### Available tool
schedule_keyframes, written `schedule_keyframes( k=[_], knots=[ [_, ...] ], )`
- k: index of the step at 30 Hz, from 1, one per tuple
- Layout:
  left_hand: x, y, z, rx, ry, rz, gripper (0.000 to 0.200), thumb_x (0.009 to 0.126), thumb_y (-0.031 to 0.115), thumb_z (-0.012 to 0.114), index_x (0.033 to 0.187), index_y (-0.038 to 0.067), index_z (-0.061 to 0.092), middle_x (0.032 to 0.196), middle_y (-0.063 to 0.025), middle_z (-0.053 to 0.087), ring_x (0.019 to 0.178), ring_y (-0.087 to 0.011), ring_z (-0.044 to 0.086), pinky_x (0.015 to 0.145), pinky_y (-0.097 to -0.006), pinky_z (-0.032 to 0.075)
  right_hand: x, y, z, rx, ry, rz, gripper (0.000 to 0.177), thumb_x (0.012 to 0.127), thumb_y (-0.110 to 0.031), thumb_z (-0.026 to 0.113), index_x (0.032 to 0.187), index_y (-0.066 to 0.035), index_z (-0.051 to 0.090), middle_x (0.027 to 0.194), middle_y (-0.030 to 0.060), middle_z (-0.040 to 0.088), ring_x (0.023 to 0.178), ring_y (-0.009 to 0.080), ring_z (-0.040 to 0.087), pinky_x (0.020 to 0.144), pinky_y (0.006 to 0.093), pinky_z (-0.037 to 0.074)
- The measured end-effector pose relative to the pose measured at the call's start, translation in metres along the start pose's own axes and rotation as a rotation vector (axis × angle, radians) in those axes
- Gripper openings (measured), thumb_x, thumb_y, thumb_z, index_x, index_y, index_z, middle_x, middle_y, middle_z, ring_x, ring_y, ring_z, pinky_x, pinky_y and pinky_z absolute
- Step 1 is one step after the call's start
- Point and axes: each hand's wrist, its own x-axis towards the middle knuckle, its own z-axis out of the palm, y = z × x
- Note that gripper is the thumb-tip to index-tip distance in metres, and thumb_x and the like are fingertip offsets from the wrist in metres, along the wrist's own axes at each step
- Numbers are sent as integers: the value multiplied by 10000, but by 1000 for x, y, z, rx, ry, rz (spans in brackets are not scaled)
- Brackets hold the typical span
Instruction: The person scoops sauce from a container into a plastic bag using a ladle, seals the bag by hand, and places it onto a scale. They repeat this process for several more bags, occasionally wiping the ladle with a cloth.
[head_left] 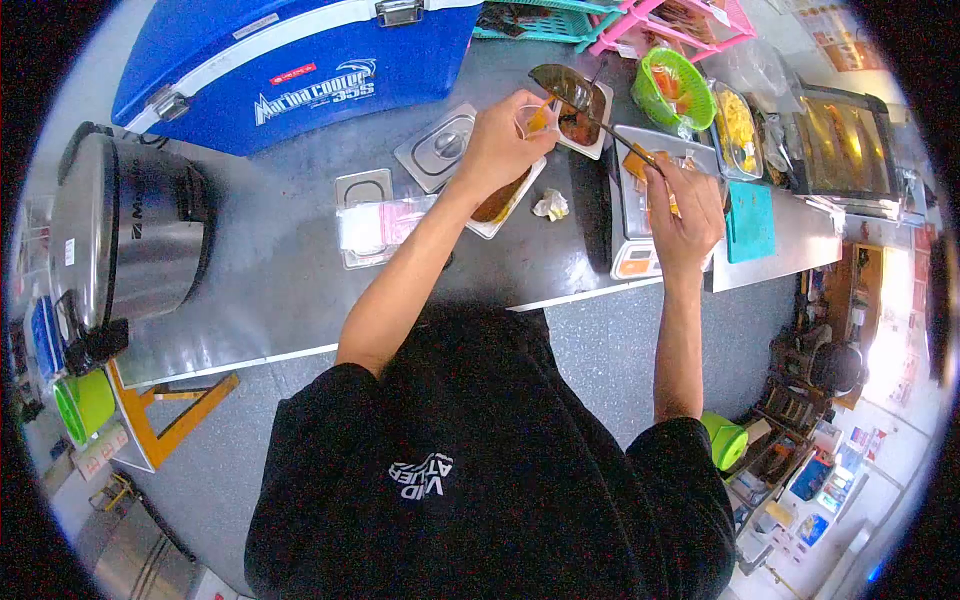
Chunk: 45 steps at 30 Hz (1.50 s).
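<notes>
Gripping a ladle [562, 85] in the right hand [685, 210] — left hand [500, 145] pinches a cup [535, 112] (above a tray [482, 229]).

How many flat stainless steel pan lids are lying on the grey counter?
2: one stainless steel lid beside the left hand, the other lower left of it. Others may be hidden.

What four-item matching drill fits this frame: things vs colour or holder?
Things:
1. cooler
2. ladle
3. clear cup
4. basket

Matches:
a. held in the right hand
b. green
c. blue
d. held in the left hand

Pairs: 1-c, 2-a, 3-d, 4-b
</notes>
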Motion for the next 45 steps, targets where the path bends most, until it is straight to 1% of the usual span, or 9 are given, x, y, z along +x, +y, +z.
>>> schedule_keyframes(
  k=[2, 8, 14, 20, 32, 35, 38, 41, 45],
  knots=[
    [2, -11, 3, -43, 54, 45, 314, 751, 221, 774, 972, 31, 657, 782, -119, 699, 656, -192, 651, 632, -326, 502, -1, 1, 2, 7, -10, -13, 229, 707, -30, 816, 915, -44, 720, 829, 75, 695, 740, 236, 647, 675, 343, 494],
    [-7, 20, -11, 155, 36, -59, 305, 740, 204, 774, 934, 2, 653, 829, -148, 708, 760, -252, 692, 683, -373, 522, -24, 7, 20, 47, -21, -23, 223, 714, -28, 808, 918, -33, 717, 794, 80, 673, 713, 244, 607, 663, 373, 466],
    [-3, -18, 4, -82, 69, 109, 283, 741, 180, 766, 954, 33, 649, 873, -129, 718, 772, -241, 689, 691, -361, 520, -29, 5, 20, 51, -75, 69, 205, 747, -42, 790, 937, -27, 716, 782, 90, 664, 703, 258, 599, 658, 364, 466],
    [0, -49, 8, 4, 74, 86, 279, 751, 146, 760, 985, 45, 647, 892, -96, 727, 661, -197, 646, 644, -333, 506, -33, -4, 19, 164, -187, 350, 151, 802, -71, 759, 940, -24, 719, 793, 116, 666, 685, 257, 607, 647, 356, 478],
    [-15, -43, 0, 101, 79, 57, 273, 761, 154, 755, 982, 40, 641, 827, -85, 714, 605, -169, 616, 610, -324, 498, -38, -5, 24, 314, -207, 501, 165, 851, -122, 733, 958, 3, 722, 779, 118, 674, 672, 217, 638, 640, 309, 490],
    [-16, -39, -6, 182, 74, 19, 240, 784, 120, 746, 986, 43, 642, 853, -79, 712, 700, -154, 648, 663, -313, 513, -44, -2, 28, 455, -176, 643, 166, 855, -128, 729, 956, 4, 724, 798, 118, 692, 682, 213, 647, 655, 293, 498],
    [-25, -39, -15, -129, 126, 49, 187, 838, 55, 701, 1013, 41, 637, 925, -70, 707, 854, -145, 664, 755, -299, 529, -51, 3, 30, 449, -142, 696, 184, 862, -153, 722, 967, -2, 728, 850, 129, 715, 724, 225, 673, 685, 300, 515],
    [-43, -11, -46, -259, 131, 49, 238, 866, 52, 687, 1092, 36, 613, 1056, -88, 691, 1014, -214, 653, 893, -332, 529, -73, 21, 37, 371, -344, 691, 206, 862, -182, 723, 978, -13, 733, 900, 155, 723, 775, 246, 698, 717, 323, 531],
    [-57, 28, -91, -513, -149, -167, 392, 865, 39, 677, 1240, 30, 565, 1050, -117, 684, 1017, -205, 648, 931, -325, 504, -85, 19, 58, 258, -636, 497, 211, 848, -221, 703, 914, -22, 732, 847, 156, 706, 765, 333, 677, 705, 393, 529]
  ],
)
